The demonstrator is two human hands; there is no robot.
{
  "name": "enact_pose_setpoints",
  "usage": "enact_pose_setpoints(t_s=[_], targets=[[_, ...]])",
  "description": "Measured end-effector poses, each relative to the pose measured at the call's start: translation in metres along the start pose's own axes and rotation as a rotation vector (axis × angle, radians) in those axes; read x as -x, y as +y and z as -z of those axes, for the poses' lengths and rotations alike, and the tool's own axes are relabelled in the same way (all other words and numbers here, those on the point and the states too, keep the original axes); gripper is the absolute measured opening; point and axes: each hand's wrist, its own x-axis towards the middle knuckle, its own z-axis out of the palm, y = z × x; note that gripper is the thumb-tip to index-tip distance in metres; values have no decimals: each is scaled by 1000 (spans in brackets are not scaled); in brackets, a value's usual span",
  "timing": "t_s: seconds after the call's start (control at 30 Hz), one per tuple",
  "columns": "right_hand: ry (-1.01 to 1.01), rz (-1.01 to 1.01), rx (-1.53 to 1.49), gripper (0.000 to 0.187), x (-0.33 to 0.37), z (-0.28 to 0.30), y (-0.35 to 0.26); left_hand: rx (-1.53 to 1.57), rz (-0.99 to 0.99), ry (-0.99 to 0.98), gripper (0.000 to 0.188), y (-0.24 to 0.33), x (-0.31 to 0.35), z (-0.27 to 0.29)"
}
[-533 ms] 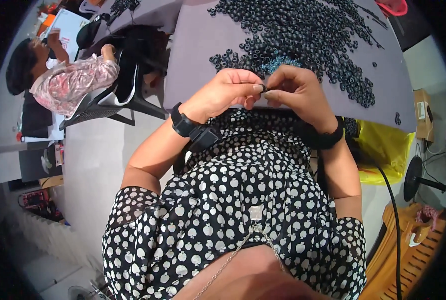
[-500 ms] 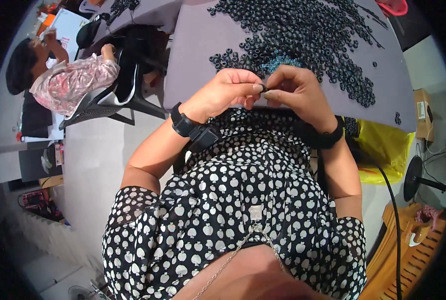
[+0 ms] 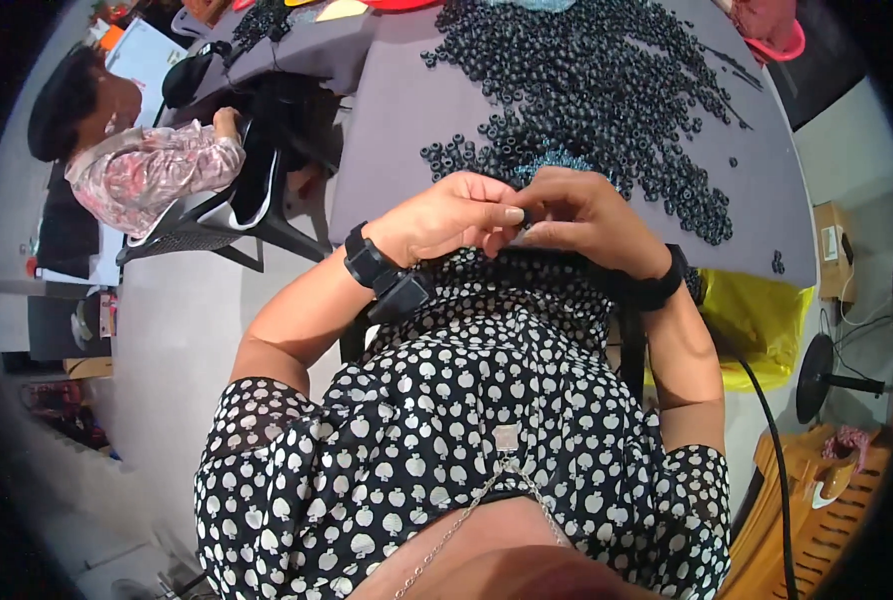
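My left hand (image 3: 455, 218) is closed, its thumb and forefinger pinching a small black piece (image 3: 525, 216) that is mostly hidden by the fingertips. Facing it, my right hand (image 3: 592, 218) curls its thumb and fingers round the same piece from the other side. Both hands are held at the near edge of the grey-covered table (image 3: 392, 130). Just beyond them lies a small heap of thin blue pieces (image 3: 559, 158). A wide spread of small black ring-shaped pieces (image 3: 587, 85) covers much of the tabletop beyond.
A yellow plastic bag (image 3: 762, 325) hangs below the table's right side. A black cable (image 3: 775, 430) runs down past my right arm. To the left, another person (image 3: 142, 175) sits by a black chair (image 3: 257, 225). A pink basin (image 3: 782, 45) shows at the far right.
The view has tilted, so the table's far side shows more. My hands stay together at the table edge; the right fingers have shifted and arch more over the black piece.
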Motion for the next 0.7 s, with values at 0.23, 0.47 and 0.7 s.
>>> enact_pose_setpoints(t_s=[0.23, 0.47, 0.7], targets=[[164, 116, 224, 17, 8, -12, -30, -28, -38, 42, 14, 16, 26, -42], [278, -315, -231, 9, 22, -11, -24, -552, 29, 54, 25, 28, 7, -22], [620, -310, -93, 10, 49, 52, 20, -1011, -314, 559, 25, 82, -69, 79]])
